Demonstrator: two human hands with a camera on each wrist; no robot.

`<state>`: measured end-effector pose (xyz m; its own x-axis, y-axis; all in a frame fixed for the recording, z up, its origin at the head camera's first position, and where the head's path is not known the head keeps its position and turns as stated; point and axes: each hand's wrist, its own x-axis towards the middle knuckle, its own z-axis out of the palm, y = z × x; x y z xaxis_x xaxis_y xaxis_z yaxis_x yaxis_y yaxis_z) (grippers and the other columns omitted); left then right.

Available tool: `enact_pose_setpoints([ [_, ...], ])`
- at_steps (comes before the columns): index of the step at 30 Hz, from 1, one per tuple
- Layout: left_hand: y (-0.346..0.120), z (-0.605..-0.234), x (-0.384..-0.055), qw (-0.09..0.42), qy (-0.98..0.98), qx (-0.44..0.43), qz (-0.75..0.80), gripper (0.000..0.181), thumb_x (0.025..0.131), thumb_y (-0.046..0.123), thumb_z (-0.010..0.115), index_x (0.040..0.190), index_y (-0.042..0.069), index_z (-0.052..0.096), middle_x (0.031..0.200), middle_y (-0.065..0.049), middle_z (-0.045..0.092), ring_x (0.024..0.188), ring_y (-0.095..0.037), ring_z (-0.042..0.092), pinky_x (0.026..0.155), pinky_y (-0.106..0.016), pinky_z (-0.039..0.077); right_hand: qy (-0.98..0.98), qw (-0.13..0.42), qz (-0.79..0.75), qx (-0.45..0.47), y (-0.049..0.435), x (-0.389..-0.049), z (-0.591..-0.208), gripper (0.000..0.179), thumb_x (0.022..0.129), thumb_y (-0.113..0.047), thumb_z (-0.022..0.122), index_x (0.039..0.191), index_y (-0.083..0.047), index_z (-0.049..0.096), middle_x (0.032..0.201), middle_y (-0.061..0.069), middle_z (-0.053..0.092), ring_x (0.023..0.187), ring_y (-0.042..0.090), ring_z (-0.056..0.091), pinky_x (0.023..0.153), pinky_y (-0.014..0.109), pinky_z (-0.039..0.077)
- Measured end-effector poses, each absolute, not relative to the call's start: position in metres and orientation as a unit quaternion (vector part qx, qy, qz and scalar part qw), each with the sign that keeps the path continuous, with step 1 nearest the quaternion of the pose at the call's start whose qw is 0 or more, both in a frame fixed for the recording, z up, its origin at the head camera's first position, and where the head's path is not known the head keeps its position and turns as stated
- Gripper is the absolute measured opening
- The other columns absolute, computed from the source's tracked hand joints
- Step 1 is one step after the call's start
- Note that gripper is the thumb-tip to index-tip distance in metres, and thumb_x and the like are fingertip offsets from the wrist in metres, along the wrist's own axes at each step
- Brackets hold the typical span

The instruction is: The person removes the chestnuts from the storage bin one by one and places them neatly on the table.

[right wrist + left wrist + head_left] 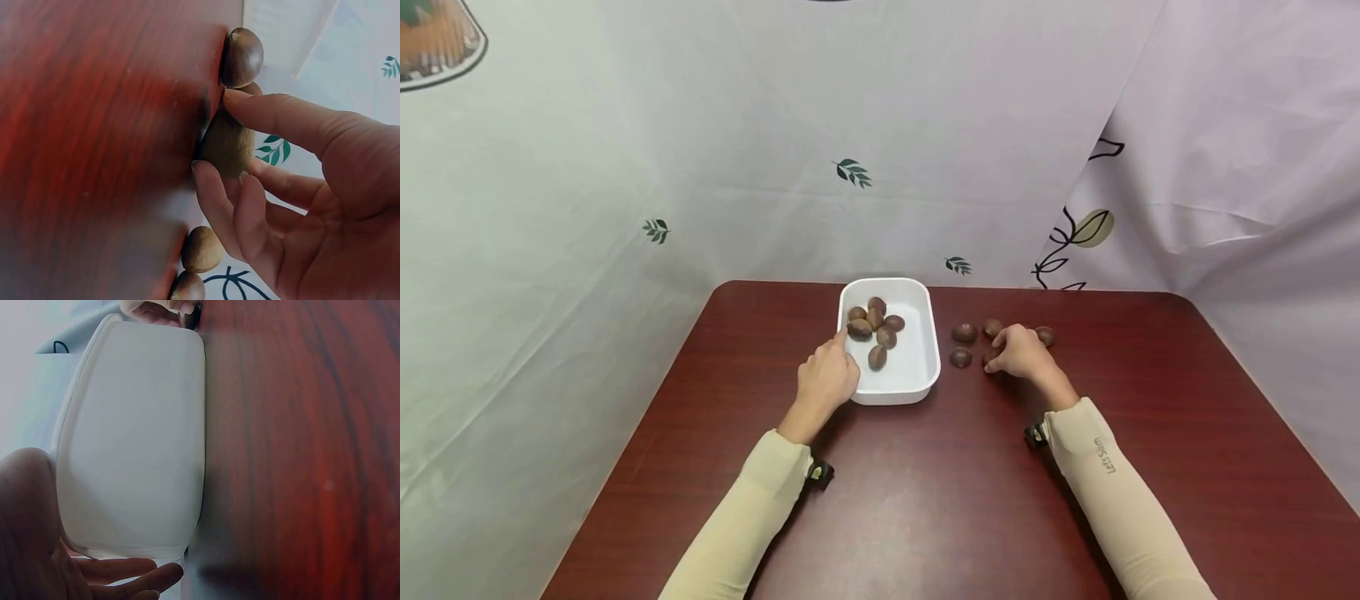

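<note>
Several brown chestnuts (887, 337) lie in a white rectangular tray (891, 398), mostly toward its far left part. My left hand (827, 375) holds the tray at its left rim; in the left wrist view, its fingers (125, 570) lie along the outer wall. To the right of the tray, my right hand (1021, 352) is down at the table. In the right wrist view, the thumb and fingers pinch a chestnut (226, 147) low over the tabletop. Another chestnut (244, 57) sits just beyond the thumb.
On the dark red table (925, 492), loose chestnuts lie around the right hand, two of them (964, 332) between it and the tray and another (1045, 336) to its right. A pale curtain (760, 150) with leaf prints hangs behind the table's far edge.
</note>
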<state>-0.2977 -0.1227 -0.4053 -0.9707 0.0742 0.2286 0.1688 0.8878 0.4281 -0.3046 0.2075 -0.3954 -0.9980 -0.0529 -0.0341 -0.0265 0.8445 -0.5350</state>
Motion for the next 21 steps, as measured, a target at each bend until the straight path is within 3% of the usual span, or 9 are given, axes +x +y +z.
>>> enact_pose_setpoints([
  [5,-0.123,-0.405,-0.299,0.097,-0.967,-0.063,-0.228,0.056,0.091,0.018,0.042,0.146,0.01,0.049,0.127,-0.014,0.065,0.1,-0.043,0.066,0.076,-0.059,0.051,0.969,0.032,-0.245,0.013,0.204,-0.302,-0.389,0.043,0.072,-0.023,0.086,0.106,-0.002,0.071,0.108,0.019,0.067,0.094,0.036,0.062,0.074,0.052,0.05],
  [9,-0.123,-0.404,-0.3,0.093,-0.968,-0.062,-0.226,0.055,0.092,0.018,0.045,0.146,0.01,0.048,0.126,-0.015,0.065,0.101,-0.042,0.066,0.077,-0.059,0.051,0.968,0.019,-0.25,0.026,0.195,-0.299,-0.378,0.036,0.075,-0.027,0.082,0.099,-0.003,0.07,0.097,0.015,0.069,0.087,0.032,0.062,0.066,0.047,0.046],
  [12,-0.123,-0.403,-0.299,0.091,-0.968,-0.063,-0.225,0.055,0.093,0.019,0.046,0.147,0.01,0.048,0.125,-0.016,0.065,0.101,-0.042,0.066,0.078,-0.059,0.051,0.96,-0.012,-0.281,0.009,0.18,-0.298,-0.369,0.032,0.079,-0.027,0.077,0.098,-0.003,0.069,0.092,0.013,0.069,0.085,0.03,0.062,0.071,0.045,0.047],
  [16,-0.124,-0.401,-0.298,0.095,-0.967,-0.063,-0.227,0.055,0.091,0.018,0.044,0.146,0.009,0.049,0.124,-0.015,0.065,0.1,-0.043,0.066,0.077,-0.059,0.05,0.939,-0.056,-0.337,-0.034,0.149,-0.297,-0.361,0.037,0.082,-0.022,0.076,0.11,0.002,0.069,0.099,0.015,0.071,0.09,0.03,0.065,0.081,0.045,0.052],
  [21,-0.123,-0.403,-0.296,0.099,-0.966,-0.063,-0.229,0.056,0.09,0.017,0.042,0.145,0.009,0.049,0.124,-0.015,0.066,0.099,-0.043,0.066,0.077,-0.059,0.05,0.922,-0.076,-0.372,-0.075,0.108,-0.301,-0.362,0.036,0.081,-0.014,0.076,0.111,0.005,0.069,0.1,0.019,0.071,0.09,0.03,0.067,0.079,0.042,0.054],
])
